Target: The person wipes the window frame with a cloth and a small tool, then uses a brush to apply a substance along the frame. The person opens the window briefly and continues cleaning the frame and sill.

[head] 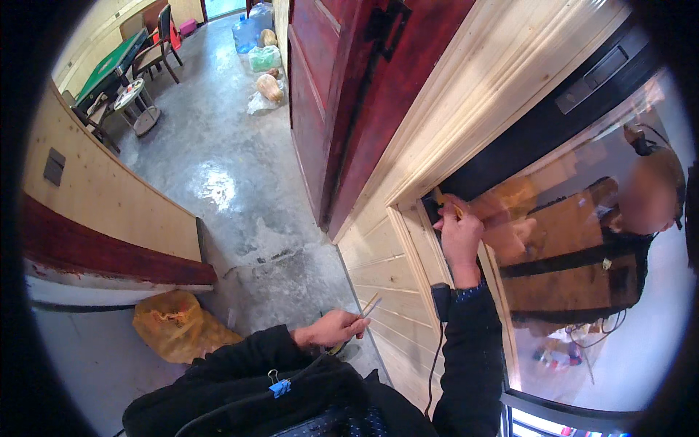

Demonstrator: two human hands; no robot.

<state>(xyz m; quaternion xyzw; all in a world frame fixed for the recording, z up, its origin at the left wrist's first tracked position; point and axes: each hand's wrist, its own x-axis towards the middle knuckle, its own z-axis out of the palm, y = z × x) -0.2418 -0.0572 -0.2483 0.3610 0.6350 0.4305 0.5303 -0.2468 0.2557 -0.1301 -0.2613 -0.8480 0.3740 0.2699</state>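
Observation:
My left hand [336,329] is closed around thin slender items; a pale wooden stick [372,303] and a whitish tip poke out past its fingers, and a dark and yellow thing shows below it. My right hand [460,232] reaches to the corner of a wooden window frame [413,235], its fingers pinched on a small yellow tool [440,196] that touches the corner beside a black panel [491,164]. The tool's kind cannot be told. Under the right wrist, a black power adapter [441,302] with a cable hangs against the frame.
A glass pane [579,338] at the right reflects a person. Dark red doors [322,71] stand beyond the wooden trim. An orange bag [169,328] lies at lower left. Farther off on the concrete floor [218,164] are a green-topped table [112,65], chairs, a round stand, a water bottle [244,35] and gourds.

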